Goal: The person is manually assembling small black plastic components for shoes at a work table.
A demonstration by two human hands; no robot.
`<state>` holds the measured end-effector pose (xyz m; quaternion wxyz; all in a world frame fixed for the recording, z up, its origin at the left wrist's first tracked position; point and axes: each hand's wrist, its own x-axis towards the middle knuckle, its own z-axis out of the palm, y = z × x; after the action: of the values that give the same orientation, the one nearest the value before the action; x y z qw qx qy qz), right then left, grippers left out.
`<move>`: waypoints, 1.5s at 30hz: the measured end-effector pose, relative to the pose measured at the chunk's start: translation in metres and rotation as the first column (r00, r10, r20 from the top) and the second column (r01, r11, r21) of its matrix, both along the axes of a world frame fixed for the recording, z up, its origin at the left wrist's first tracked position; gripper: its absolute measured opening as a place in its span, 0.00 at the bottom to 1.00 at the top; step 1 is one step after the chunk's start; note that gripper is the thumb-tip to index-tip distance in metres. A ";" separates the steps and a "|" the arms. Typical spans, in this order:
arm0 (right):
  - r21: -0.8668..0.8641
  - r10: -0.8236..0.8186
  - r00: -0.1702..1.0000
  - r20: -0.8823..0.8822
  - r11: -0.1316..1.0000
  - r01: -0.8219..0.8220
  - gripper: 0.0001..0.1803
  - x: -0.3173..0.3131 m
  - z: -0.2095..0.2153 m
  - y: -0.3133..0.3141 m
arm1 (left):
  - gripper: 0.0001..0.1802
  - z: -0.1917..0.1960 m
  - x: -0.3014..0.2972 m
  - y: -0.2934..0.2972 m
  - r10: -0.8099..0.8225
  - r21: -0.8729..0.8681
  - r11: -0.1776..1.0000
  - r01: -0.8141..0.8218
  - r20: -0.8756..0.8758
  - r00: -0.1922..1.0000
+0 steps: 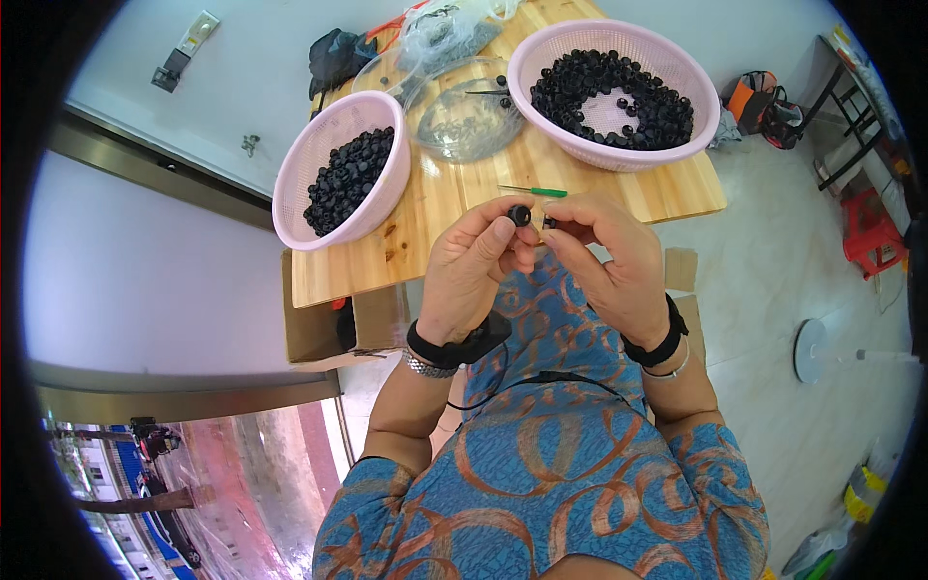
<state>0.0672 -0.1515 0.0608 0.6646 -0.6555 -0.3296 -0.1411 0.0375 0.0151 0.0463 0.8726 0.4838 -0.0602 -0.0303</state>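
Note:
Between thumb and fingers my left hand (477, 253) pinches a small black round part (520, 215) with a ring-like end. Close beside it, my right hand (616, 266) holds a smaller black piece (550, 222), mostly covered by the fingertips. A narrow gap separates the two pieces, above the table's near edge. Just beyond my fingers lies a thin screwdriver-like tool (534, 190) with a green handle. A pink basket (288, 208) of small black parts (350, 181) stands at the left. Another pink basket (710, 116), at the far right, holds more black round pieces (568, 85).
The wooden table (454, 203) carries a clear plastic tray (466, 121) with small pieces, and clear bags (449, 34) lie behind it. A cardboard box (379, 314) sits under the left edge. A red stool (873, 232) stands on the floor at right.

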 end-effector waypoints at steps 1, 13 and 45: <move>-0.041 -0.017 0.999 0.028 0.999 0.018 0.09 0.000 0.002 0.001 | 0.17 0.000 0.000 0.001 0.000 0.008 1.000 0.000 -0.006 1.000; -0.148 -0.085 0.976 0.200 0.982 0.116 0.09 0.003 0.002 0.009 | 0.18 0.000 -0.003 0.009 0.026 0.046 0.999 -0.028 0.052 0.998; -0.134 -0.062 0.996 0.065 0.988 0.070 0.07 -0.002 0.002 -0.002 | 0.18 0.005 -0.005 -0.004 0.037 0.048 0.998 -0.037 0.012 0.999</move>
<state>0.0650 -0.1531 0.0626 0.6029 -0.7055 -0.3365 -0.1599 0.0323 0.0111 0.0512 0.8608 0.5057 -0.0555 -0.0128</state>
